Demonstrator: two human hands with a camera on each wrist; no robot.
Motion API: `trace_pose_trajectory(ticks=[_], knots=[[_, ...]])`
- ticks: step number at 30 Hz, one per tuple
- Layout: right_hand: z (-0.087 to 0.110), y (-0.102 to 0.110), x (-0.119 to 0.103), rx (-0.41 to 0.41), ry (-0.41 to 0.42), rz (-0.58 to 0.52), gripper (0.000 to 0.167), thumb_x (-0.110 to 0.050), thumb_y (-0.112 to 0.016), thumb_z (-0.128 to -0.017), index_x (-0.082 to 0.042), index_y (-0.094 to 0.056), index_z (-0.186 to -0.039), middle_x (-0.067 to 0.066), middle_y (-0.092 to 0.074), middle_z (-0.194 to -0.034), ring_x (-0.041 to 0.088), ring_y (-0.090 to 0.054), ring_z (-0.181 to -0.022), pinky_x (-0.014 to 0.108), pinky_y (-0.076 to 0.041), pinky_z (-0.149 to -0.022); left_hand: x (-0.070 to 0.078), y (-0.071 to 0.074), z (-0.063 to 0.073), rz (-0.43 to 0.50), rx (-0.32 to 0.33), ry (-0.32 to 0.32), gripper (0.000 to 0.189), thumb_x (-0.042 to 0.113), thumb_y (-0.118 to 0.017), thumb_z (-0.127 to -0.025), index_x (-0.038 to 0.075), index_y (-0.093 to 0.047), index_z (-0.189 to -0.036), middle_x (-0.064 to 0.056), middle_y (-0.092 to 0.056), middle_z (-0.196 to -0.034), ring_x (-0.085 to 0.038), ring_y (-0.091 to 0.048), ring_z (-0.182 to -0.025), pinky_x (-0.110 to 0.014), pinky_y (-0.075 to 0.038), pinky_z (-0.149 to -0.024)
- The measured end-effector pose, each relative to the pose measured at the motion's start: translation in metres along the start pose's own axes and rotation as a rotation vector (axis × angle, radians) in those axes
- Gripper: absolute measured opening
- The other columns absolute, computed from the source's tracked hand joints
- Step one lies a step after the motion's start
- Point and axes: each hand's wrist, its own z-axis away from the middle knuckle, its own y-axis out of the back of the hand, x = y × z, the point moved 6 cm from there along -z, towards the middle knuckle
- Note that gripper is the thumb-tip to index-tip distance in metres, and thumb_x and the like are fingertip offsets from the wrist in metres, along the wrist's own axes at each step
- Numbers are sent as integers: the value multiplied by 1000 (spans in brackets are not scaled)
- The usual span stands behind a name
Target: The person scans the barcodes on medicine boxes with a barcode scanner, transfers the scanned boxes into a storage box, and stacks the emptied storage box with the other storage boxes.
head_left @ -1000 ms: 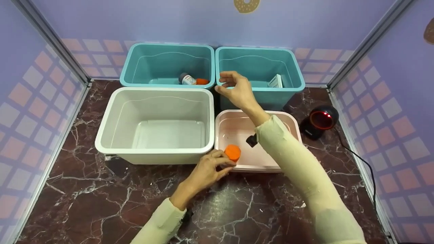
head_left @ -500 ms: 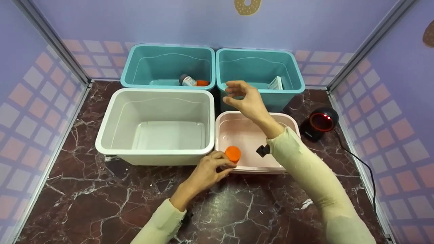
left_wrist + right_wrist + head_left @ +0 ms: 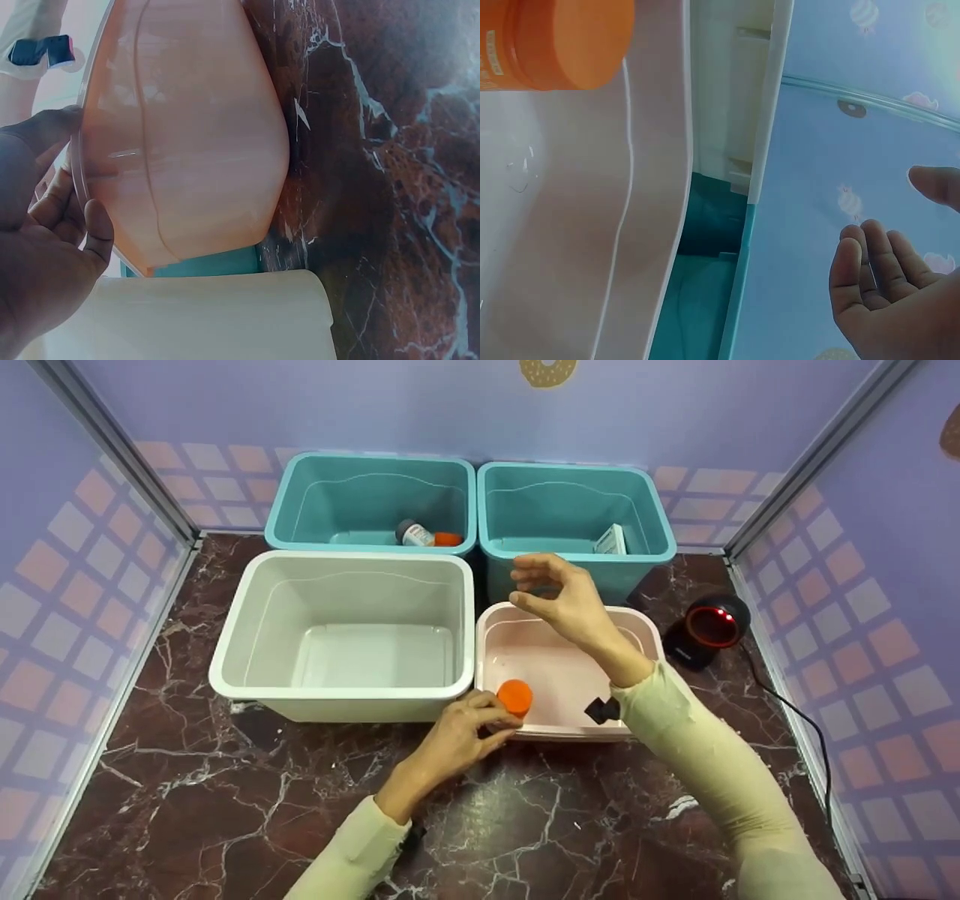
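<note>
My left hand (image 3: 454,736) holds the near left corner of a pink plastic bin (image 3: 566,679). In the left wrist view, the thumb (image 3: 98,229) lies outside the bin's wall while the other fingers reach over its rim. Just inside that corner stands an orange jar (image 3: 515,697), its lid and part of its label filling the top left of the right wrist view. Above the bin's back edge hovers my right hand (image 3: 568,598), its fingers loosely curved and nothing between them. Whether the left fingers also touch the jar is hard to see.
A larger white bin (image 3: 341,694) stands left of the pink one. Behind are two teal bins: the left teal bin (image 3: 375,549) contains a small bottle (image 3: 415,533) and an orange item (image 3: 448,539); the right one contains a white box (image 3: 611,540). A black scanner (image 3: 709,626) sits right.
My right hand has drawn back from the right teal bin's left edge, toward me and to the right, over the pink bin's back edge. The left hand and the jar stay put.
</note>
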Motion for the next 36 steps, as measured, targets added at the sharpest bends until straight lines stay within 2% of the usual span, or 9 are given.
trace_pose_trajectory(ticks=[5,13,21,24,27,32,36], knots=[[10,1,2,-19,14,-16,46,-5,-77,-84,-1,-63,-127,18,-69,-118,30,-66,-107,32,-55,-92,0,1,-1,-3,6,-11,14,21,-77,-87,17,-79,-100,2,-68,-97,-15,-62,-94,-29,-54,-87],[27,-3,19,-77,-28,42,45,2,-74,-84,2,-62,-128,23,-67,-119,38,-63,-112,26,-53,-84,1,2,-1,3,20,-33,13,21,-77,-88,18,-79,-100,3,-68,-97,-15,-62,-94,-28,-53,-87],[44,-8,37,-154,-64,90,39,-10,-79,-83,-6,-68,-121,13,-72,-113,27,-65,-108,37,-54,-88,1,1,0,3,18,-26,12,22,-76,-88,19,-79,-99,4,-68,-96,-15,-62,-97,-31,-53,-92],[49,-9,42,-185,-66,114,40,-13,-79,-83,-7,-69,-121,12,-72,-114,25,-66,-107,38,-54,-88,0,0,1,7,13,-13,12,22,-76,-88,19,-79,-99,4,-68,-96,-15,-62,-97,-30,-53,-92],[54,-10,48,-211,-70,134,41,-13,-79,-83,-7,-68,-122,11,-72,-114,24,-66,-107,38,-54,-89,0,0,0,9,8,-2,12,23,-76,-89,19,-79,-99,4,-68,-96,-15,-62,-97,-29,-53,-91],[61,-12,57,-245,-92,138,42,-8,-79,-83,-6,-67,-123,13,-71,-116,27,-66,-108,47,-53,-92,-1,-1,-1,2,-4,5,12,22,-76,-89,18,-79,-100,3,-68,-97,-15,-61,-97,-30,-53,-89],[66,-16,64,-274,-82,149,45,-8,-79,-82,-4,-66,-124,14,-71,-118,28,-66,-109,46,-54,-92,-1,-1,0,-7,-15,15,13,21,-76,-88,18,-79,-101,2,-68,-100,-16,-61,-98,-32,-53,-90]])
